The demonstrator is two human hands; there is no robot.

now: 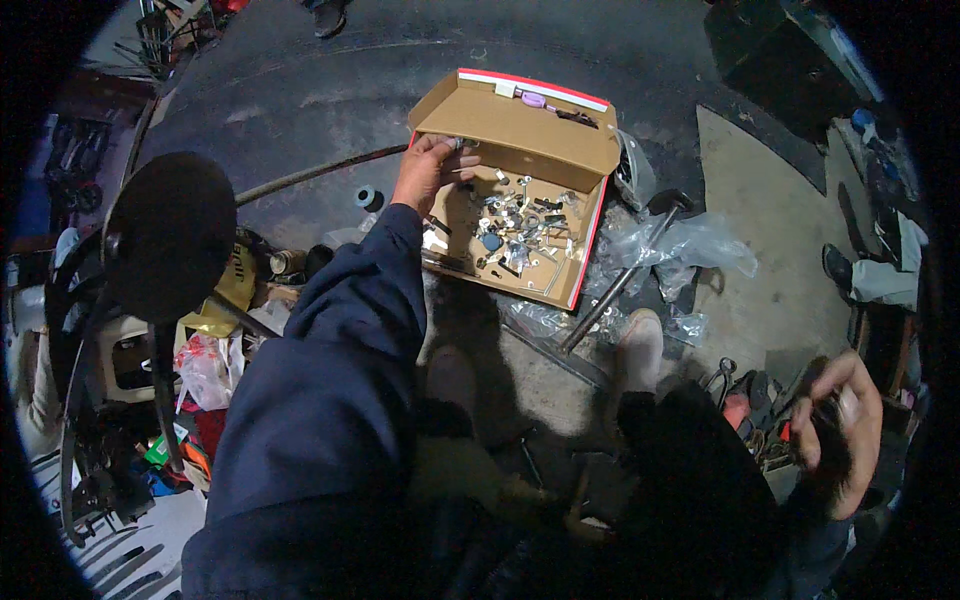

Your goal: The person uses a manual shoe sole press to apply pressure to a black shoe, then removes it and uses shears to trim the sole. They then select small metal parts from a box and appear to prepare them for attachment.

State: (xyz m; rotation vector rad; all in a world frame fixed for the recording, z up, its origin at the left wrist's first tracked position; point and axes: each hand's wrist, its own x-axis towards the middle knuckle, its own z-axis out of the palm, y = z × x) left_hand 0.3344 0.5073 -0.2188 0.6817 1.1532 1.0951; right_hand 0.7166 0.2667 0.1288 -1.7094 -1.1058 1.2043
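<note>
A shallow cardboard box (566,285) with red outer edges lies on the floor before me, its lid flap raised at the far side. Loose small hardware (518,225), bolts, screws, clips and fittings, is scattered over its bottom. Over the box's far left corner is my left hand (428,168), thumb and fingers closed on a small shiny piece (460,143) whose kind I cannot make out. My right hand (848,425) hovers at the lower right, away from the box. Its fingers are loosely bent, with a dark gap between them and the thumb; I see nothing held.
A metal bar with a crosspiece (610,295) and clear plastic bags (690,245) lie right of the box. A round black disc on a stand (170,225) rises at the left. Tools (750,400) are heaped near my right hand; my shoe (641,350) is close to the box.
</note>
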